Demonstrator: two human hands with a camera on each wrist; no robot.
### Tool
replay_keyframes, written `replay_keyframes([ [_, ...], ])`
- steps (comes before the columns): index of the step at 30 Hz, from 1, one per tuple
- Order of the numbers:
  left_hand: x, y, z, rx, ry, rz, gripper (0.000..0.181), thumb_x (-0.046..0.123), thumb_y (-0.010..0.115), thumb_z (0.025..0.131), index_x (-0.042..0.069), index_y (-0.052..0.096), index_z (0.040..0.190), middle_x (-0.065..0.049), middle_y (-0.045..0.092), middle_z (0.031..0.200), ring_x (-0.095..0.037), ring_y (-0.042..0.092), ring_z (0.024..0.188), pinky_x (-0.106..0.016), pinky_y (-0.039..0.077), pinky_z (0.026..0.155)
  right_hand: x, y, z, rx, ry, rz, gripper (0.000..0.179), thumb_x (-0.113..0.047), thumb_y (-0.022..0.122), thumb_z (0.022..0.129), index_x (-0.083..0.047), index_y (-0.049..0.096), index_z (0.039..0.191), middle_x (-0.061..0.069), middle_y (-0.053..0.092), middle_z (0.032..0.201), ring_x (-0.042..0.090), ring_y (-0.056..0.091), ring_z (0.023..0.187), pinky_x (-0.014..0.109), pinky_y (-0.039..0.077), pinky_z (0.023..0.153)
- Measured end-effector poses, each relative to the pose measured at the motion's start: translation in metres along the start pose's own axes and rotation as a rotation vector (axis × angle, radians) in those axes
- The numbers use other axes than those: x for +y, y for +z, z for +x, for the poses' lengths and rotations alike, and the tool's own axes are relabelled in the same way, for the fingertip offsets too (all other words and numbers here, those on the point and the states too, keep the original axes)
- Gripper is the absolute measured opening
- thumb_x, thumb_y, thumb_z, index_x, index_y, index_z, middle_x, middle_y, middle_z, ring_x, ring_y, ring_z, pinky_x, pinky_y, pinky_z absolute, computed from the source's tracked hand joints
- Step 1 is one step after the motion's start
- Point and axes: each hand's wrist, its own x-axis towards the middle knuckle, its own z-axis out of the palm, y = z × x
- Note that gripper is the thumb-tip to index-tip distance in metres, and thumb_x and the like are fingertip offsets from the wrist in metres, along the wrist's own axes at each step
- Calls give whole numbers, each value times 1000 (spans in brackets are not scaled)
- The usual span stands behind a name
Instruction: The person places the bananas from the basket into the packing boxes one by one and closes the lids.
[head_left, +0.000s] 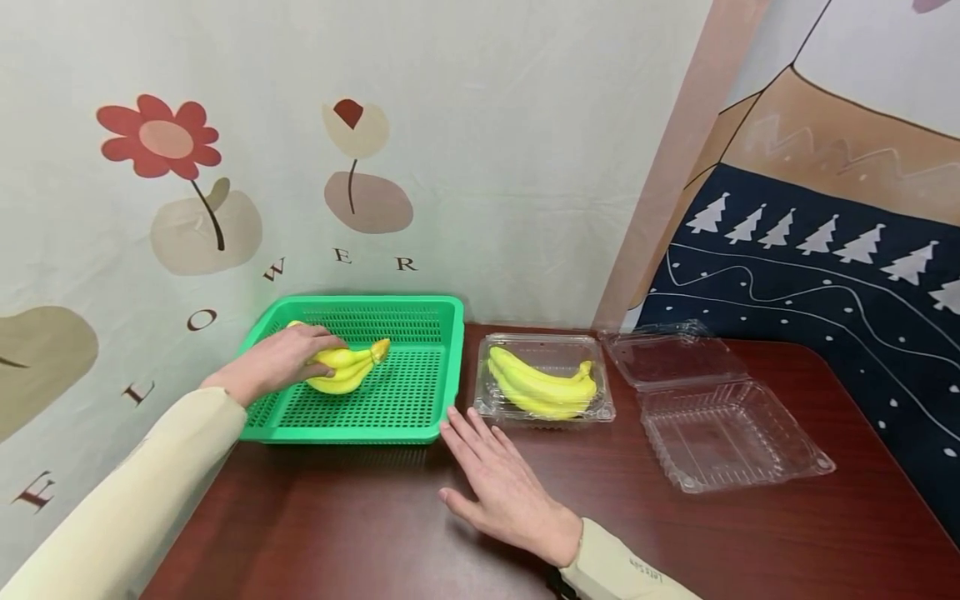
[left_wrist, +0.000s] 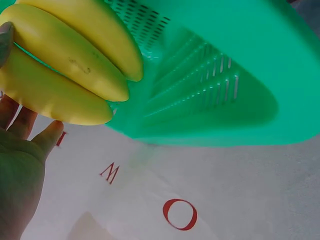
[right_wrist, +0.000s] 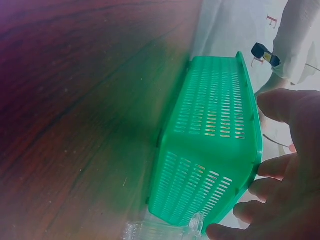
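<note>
My left hand (head_left: 281,360) reaches into the green plastic basket (head_left: 454,358) and grips a bunch of yellow bananas (head_left: 347,368). In the left wrist view the thumb lies over the bananas (left_wrist: 70,62), with the other fingers (left_wrist: 49,140) along their far side. The bunch's stem end points right in the head view. My right hand (head_left: 506,492) is spread with straight fingers near the basket's front right corner. From the right wrist, its fingertips overlap the basket's rim (right_wrist: 256,135), and nothing is in that hand.
Right of the basket, a clear clamshell box (head_left: 486,407) with its lid down contains another banana bunch (head_left: 540,385). Farther right a second clear clamshell (head_left: 738,437) stands with its lid (head_left: 675,354) folded back. All rest on a dark red-brown table (head_left: 360,517) against a printed cloth backdrop (head_left: 525,167).
</note>
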Motion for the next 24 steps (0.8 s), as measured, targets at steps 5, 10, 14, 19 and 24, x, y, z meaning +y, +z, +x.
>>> replay_keyframes([
  [5, 8, -6, 2, 37, 5, -3, 44, 20, 85, 87, 6, 72, 127, -6, 69, 111, -27, 61, 97, -48, 51, 86, 1, -2, -3, 2, 10, 2, 80, -46, 63, 101, -11, 29, 164, 5, 17, 172, 26, 13, 158, 55, 32, 120],
  [10, 18, -10, 2, 70, 0, -4, 45, 21, 84, 87, 7, 72, 128, -8, 69, 111, -30, 62, 99, -51, 51, 88, 2, -5, -7, -1, 40, -3, 79, -47, 62, 101, -12, 29, 164, 4, 18, 172, 29, 17, 157, 55, 30, 121],
  [14, 27, -15, 2, 108, -7, -12, 46, 20, 85, 87, 7, 71, 128, -9, 70, 112, -31, 62, 102, -50, 52, 89, 3, -8, -11, 9, 79, -12, 80, -50, 60, 101, -12, 29, 164, 4, 20, 172, 31, 21, 156, 55, 30, 121],
  [19, 40, -21, 0, 164, 0, -20, 47, 20, 86, 85, 8, 72, 128, -8, 70, 112, -28, 60, 101, -45, 51, 84, 4, -18, -18, 20, 95, -12, 80, -52, 61, 101, -13, 30, 164, 2, 20, 172, 31, 21, 157, 55, 29, 122],
  [24, 54, -23, 1, 252, 39, -14, 50, 19, 89, 81, 10, 72, 127, -6, 69, 110, -25, 59, 99, -43, 53, 76, 8, -32, -29, 69, 103, -31, 80, -52, 63, 99, -13, 35, 163, 2, 23, 171, 31, 23, 156, 56, 29, 121],
])
